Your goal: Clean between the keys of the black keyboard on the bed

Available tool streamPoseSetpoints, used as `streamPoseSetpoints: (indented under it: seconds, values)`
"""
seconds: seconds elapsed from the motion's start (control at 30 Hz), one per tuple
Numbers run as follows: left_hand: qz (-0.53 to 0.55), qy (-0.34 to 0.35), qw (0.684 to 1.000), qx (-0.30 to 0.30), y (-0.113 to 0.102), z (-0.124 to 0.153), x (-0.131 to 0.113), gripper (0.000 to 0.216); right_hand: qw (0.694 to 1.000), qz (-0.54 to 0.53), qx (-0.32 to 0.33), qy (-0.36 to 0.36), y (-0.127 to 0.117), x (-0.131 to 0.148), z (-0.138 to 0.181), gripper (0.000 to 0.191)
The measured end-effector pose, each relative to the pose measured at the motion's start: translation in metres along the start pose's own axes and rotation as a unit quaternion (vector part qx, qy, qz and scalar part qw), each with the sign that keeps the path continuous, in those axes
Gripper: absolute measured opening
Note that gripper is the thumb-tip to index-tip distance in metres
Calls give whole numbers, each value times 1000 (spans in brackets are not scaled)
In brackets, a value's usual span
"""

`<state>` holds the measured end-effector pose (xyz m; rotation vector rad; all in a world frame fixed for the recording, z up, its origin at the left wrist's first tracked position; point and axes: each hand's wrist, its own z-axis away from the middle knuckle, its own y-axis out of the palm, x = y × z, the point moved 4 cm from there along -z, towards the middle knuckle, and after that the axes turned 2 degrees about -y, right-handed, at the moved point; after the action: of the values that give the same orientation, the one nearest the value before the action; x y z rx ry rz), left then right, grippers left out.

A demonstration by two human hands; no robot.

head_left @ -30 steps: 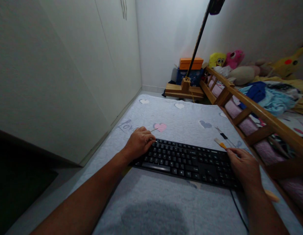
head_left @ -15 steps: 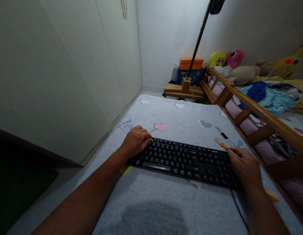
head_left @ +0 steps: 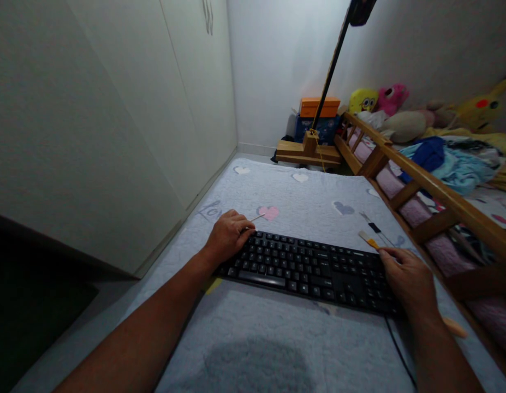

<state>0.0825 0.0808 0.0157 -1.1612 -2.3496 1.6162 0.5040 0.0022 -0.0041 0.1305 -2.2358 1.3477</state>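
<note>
Beside a wooden bed rail (head_left: 433,188), a heart-printed quilt (head_left: 277,349) carries a black keyboard (head_left: 310,267) lying crosswise, the left hand (head_left: 226,237) with fingers pinched on a thin stick (head_left: 257,218) at its left end, the right hand (head_left: 406,278) with fingers curled over its right end, seemingly steadying it.

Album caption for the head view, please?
Left hand, holding a thin wooden stick, and right hand on a black computer keyboard atop a heart-patterned blue blanket.

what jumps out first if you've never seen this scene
A black keyboard lies across a pale heart-print blanket, with the left hand at its left end, pinching a thin stick, and the right hand on its right end. Bright plush toys pile on the bed at far right.
</note>
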Motion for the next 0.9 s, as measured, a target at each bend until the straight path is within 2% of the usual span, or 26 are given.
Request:
streamPoseSetpoints:
  seconds: [0.5,0.9]
  values:
    - [-13,5,1000,7,-4,1,-3,12,999,1,-24,-24,0,-1,1,30]
    - [-14,12,1000,22,-5,1,-3,13,1000,-5,-9,-8,1,-1,1,33]
